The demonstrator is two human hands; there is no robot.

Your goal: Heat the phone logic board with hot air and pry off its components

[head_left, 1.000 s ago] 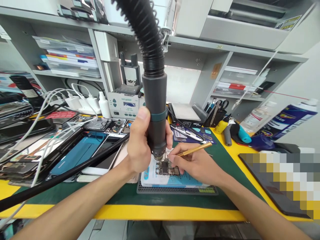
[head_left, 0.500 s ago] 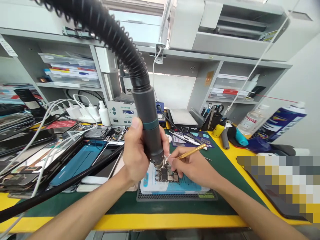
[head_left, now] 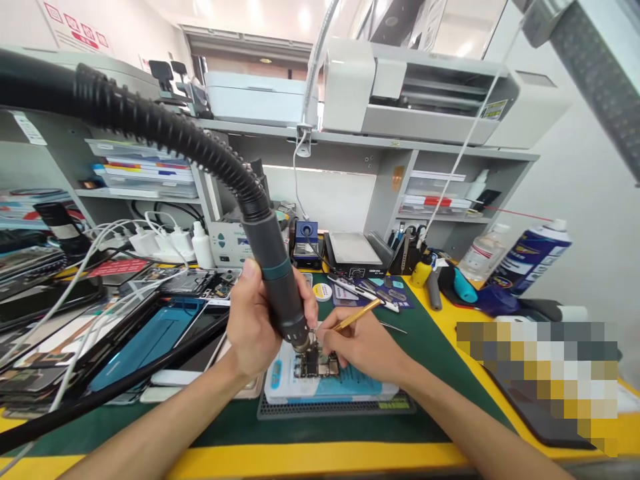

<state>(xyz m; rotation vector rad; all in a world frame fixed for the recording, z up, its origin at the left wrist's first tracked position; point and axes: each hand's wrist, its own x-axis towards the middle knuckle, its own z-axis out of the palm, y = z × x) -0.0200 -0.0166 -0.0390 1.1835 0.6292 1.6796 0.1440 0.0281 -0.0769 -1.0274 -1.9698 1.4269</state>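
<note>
My left hand (head_left: 255, 320) is wrapped round a black hot air gun (head_left: 275, 273), tilted so that its nozzle points down at a phone circuit board (head_left: 316, 365). A ribbed black hose runs from the gun up to the left. In my right hand (head_left: 355, 340) a thin gold-coloured pen-like tool (head_left: 356, 315) is pinched. Its tip is hidden behind my fingers, close over the board. The board lies on a white and blue flat box (head_left: 370, 388), which rests on a dark perforated pad (head_left: 335, 408).
Phone parts and a blue phone back cover (head_left: 145, 347) are spread at left beside white charging cables. A heating plate (head_left: 355, 250), a soldering station (head_left: 306, 240) and a round tin (head_left: 323, 291) stand behind. At right are a spray can (head_left: 533, 257) and a clear bottle (head_left: 484, 252).
The camera view has tilted up and shifted right. The hot air gun leans more, its hose swinging to the left. Both hands keep their grips near the board.
</note>
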